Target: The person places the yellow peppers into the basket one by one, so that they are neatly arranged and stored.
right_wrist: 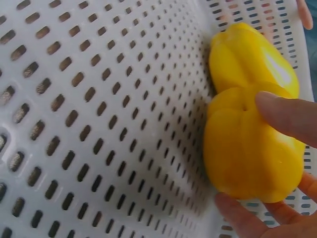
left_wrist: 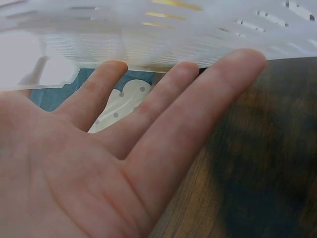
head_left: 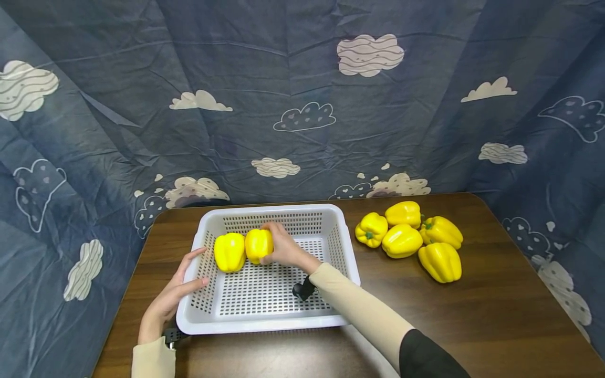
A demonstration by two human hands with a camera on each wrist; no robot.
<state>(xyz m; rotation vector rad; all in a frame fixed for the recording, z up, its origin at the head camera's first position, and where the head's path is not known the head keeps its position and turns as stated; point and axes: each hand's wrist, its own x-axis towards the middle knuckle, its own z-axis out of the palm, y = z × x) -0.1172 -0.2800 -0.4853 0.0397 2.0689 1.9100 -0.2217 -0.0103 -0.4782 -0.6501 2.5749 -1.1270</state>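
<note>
A white perforated plastic basket (head_left: pixel 257 326) stands on the table. My right hand (head_left: pixel 285 249) reaches into it and grips a yellow bell pepper (right_wrist: pixel 252 148), the thumb on one side and fingers on the other. A second yellow bell pepper (head_left: pixel 229 252) sits beside it, close to the basket's left wall. My left hand (head_left: pixel 172 294) is at the basket's left side, with thumb and a finger reaching over the rim. In the left wrist view, several fingers (left_wrist: pixel 173 134) extend nearly straight along the basket's outer side.
To the right of the basket, several yellow bell peppers (head_left: pixel 402 241) lie grouped on the brown wooden table (head_left: pixel 501 294). A dark blue curtain (head_left: pixel 264 63) with cloud prints hangs behind the table. A black wrist camera (head_left: pixel 304 289) is strapped to my right wrist.
</note>
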